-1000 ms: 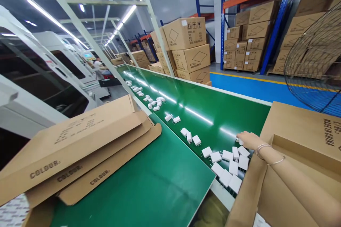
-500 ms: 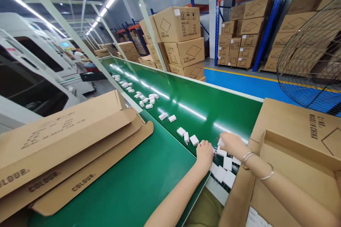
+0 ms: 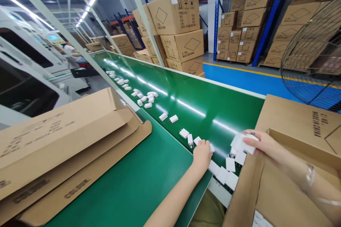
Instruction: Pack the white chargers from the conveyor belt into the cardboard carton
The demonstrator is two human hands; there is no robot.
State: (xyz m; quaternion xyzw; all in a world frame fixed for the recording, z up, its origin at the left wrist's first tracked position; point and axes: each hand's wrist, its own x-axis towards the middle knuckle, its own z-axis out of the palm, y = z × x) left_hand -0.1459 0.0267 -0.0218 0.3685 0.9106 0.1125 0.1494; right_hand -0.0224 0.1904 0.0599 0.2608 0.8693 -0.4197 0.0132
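While both hands are kept busy at the near end of the green belt (image 3: 207, 95) in the head view, white adapters (image 3: 183, 133) are seen scattered along its length and clustered most thickly beside the open carton (image 3: 301, 184). By the right hand (image 3: 263, 145), at least one adapter (image 3: 249, 149) is pinched between thumb and fingers, just above others; the exact number is hidden by blur. The left hand (image 3: 202, 156) is laid with curled fingers among the adapters at the belt's near edge; whether one is gripped there cannot be told. More white pieces (image 3: 260, 220) are glimpsed low inside the carton.

For good handling, adapters are best taken by their flat bodies, with the metal pins kept clear of skin and of neighbouring casings. Where several are gathered together, faces should be aligned before the grip is tightened, lest one be dropped. The carton's near wall should be cleared by the right wrist. The worktop (image 3: 119, 170), on which flattened cartons (image 3: 77, 138) are stacked, is best left undisturbed.
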